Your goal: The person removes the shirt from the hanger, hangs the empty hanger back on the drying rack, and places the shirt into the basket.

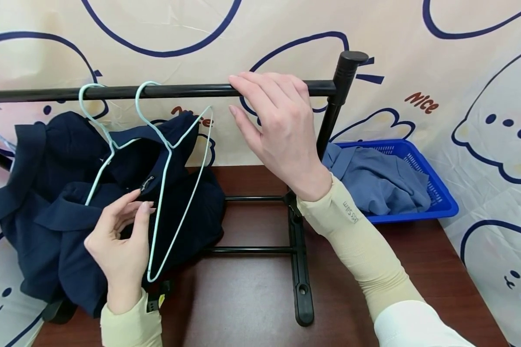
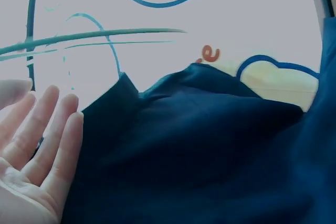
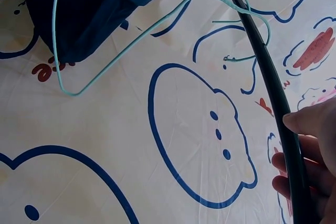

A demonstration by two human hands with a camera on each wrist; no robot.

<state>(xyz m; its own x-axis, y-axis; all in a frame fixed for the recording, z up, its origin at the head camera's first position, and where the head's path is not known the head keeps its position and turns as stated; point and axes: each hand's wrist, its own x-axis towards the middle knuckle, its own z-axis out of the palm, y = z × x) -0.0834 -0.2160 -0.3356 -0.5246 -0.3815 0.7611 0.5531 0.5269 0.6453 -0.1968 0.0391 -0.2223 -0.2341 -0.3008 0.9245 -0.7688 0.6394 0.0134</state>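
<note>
Dark navy clothing (image 1: 69, 231), with a collar-like fold and a small zip pull (image 1: 146, 184), hangs bunched below the black rail (image 1: 191, 91). One mint hanger (image 1: 93, 123) runs into its folds. A second mint hanger (image 1: 165, 166) hooks over the rail too, its lower loop showing in front of the cloth. My left hand (image 1: 123, 241) is beside the zip pull and that loop, thumb and fingers apart; the left wrist view shows its loosely bent fingers (image 2: 50, 145) holding nothing. To the right, my right hand (image 1: 282, 130) holds the rail, thumb and fingers on opposite sides of it.
A blue basket (image 1: 443, 205) holding greyish-blue cloth (image 1: 382, 180) stands right of the rack's upright (image 1: 330, 120). The rack's foot (image 1: 303, 289) rests on the brown table (image 1: 239, 299). A printed cream backdrop (image 1: 417, 58) hangs behind.
</note>
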